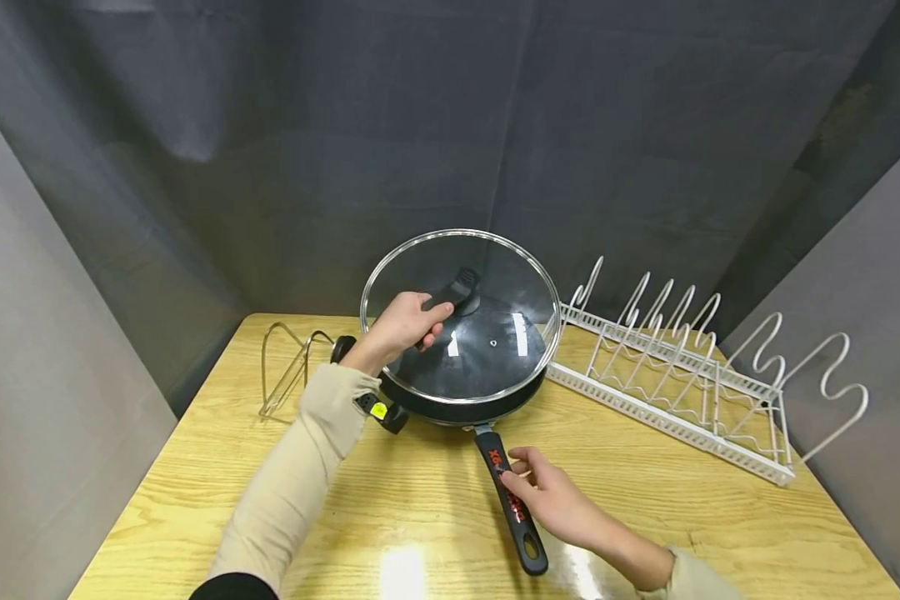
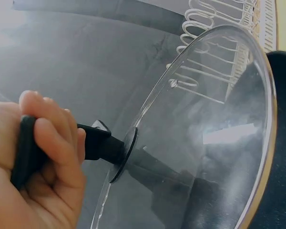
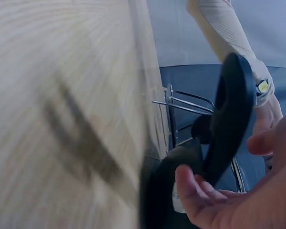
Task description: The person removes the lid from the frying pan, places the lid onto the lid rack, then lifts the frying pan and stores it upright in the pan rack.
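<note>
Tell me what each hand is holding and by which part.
Left hand grips the glass lid by its black knob handle, tilted over the pan. Right hand rests on the pan handle.

Right of the left hand (image 1: 401, 327), the tilted glass lid (image 1: 461, 315) and white rack (image 1: 690, 367) block passage. Bare table (image 1: 390, 517) lies open between both hands; a wire stand (image 1: 292, 367) crowds its left.

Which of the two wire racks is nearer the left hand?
The small steel rack, just left of the left hand; the long white rack stands right of the pan.
</note>
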